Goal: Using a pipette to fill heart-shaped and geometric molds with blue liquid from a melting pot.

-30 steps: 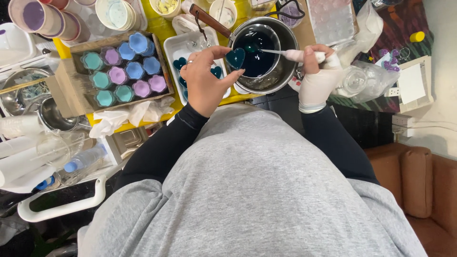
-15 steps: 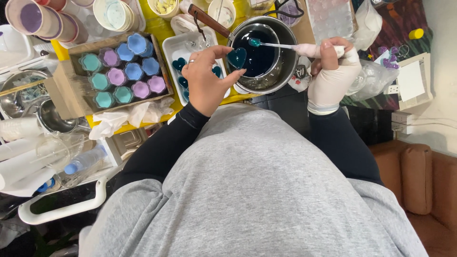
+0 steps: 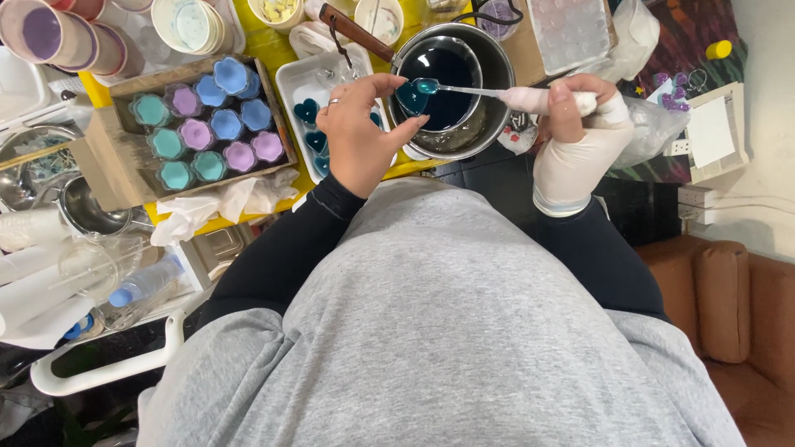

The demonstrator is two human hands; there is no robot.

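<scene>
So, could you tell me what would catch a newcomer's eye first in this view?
Probably the round metal pot of dark teal liquid at top centre, where the left hand pinches a small teal heart-shaped piece over its rim and the white-gloved right hand holds a long spoon loaded with teal liquid. To the left, a cardboard box of teal, purple and blue flower-shaped moulds stands out.

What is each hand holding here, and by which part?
Left hand pinches a small teal heart mould by its edges; right hand grips a spoon by its wrapped handle.
</scene>
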